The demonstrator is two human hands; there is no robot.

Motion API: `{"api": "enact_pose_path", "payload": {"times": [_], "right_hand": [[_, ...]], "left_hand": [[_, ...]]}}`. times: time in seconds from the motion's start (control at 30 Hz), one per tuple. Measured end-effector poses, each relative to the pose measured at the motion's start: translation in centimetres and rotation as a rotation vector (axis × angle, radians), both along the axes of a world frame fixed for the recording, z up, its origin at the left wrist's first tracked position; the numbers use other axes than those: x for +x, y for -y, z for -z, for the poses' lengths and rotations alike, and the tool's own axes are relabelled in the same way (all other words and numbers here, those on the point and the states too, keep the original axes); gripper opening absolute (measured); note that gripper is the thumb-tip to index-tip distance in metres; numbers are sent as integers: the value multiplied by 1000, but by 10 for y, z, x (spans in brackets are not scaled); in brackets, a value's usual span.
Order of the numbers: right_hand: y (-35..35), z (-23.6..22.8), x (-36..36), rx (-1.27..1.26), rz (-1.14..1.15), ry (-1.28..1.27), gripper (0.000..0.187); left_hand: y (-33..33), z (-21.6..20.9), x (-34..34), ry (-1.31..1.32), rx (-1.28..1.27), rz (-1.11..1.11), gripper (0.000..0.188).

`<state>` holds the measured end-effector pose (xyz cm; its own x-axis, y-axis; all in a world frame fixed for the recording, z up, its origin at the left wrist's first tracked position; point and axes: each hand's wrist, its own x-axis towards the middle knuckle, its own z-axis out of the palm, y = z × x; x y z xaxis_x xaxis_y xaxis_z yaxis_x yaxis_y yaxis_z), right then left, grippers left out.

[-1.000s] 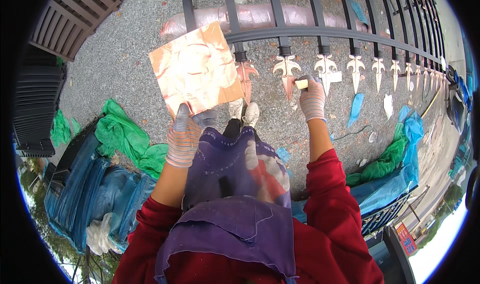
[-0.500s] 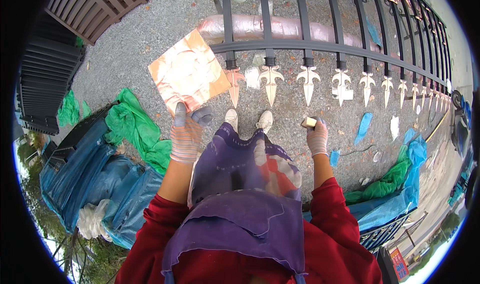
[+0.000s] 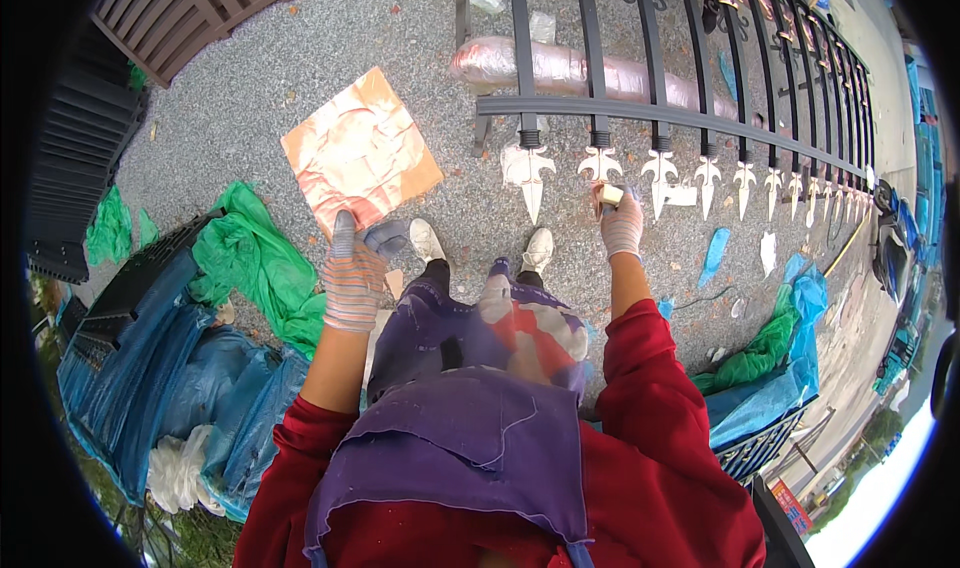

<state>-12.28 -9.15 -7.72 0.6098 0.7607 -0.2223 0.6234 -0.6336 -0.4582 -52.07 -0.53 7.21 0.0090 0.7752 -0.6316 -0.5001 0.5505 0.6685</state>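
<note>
My left hand [image 3: 355, 278], in a striped glove with grey fingertips, grips the lower edge of a square, creased sheet [image 3: 362, 148] with a shiny copper-coloured face. The sheet is apart from the fence, to its left. My right hand [image 3: 622, 230], gloved too, holds a small pale yellow block [image 3: 610, 196], maybe a sponge or a brush; its far side is hidden. The block is at the lower part of the second spearhead [image 3: 600, 164] of a black metal fence [image 3: 560, 106]; whether they touch I cannot tell. The end spearhead [image 3: 532, 180] is pale copper-gold.
A pink plastic-wrapped roll [image 3: 560, 65] lies beneath the fence bars. Brown slatted panels [image 3: 195, 13] stand at the far left. Green netting [image 3: 255, 258] and blue sheeting [image 3: 150, 368] cover a stack at the left; more blue sheeting [image 3: 765, 403] lies at the right.
The fence has shifted rightward in view, and the sheet no longer overlaps its end spearhead. My right hand has moved forward with the block, up to the second spearhead.
</note>
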Motion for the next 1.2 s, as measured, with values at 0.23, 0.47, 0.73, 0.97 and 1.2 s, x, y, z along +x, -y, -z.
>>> {"api": "enact_pose_path", "payload": {"times": [0.23,0.47,0.73,0.97,1.2], "right_hand": [[114,-11,-70,-346,251,10,36],[45,-78,-158,8,160,-275,48],[-120,-186,-238,148,-423,-371,34],[-223,-214,-283,175,-869,-326,35],[-250,-227,-250,292,-852,-436,32]], "left_hand": [[-42,-11,-134,-83,134,-134,41],[-79,2,-144,21,147,-126,42],[-135,-24,-67,122,190,-37,51],[-190,-53,-37,93,262,-93,48],[-216,-73,-1,90,115,-49,48]]}}
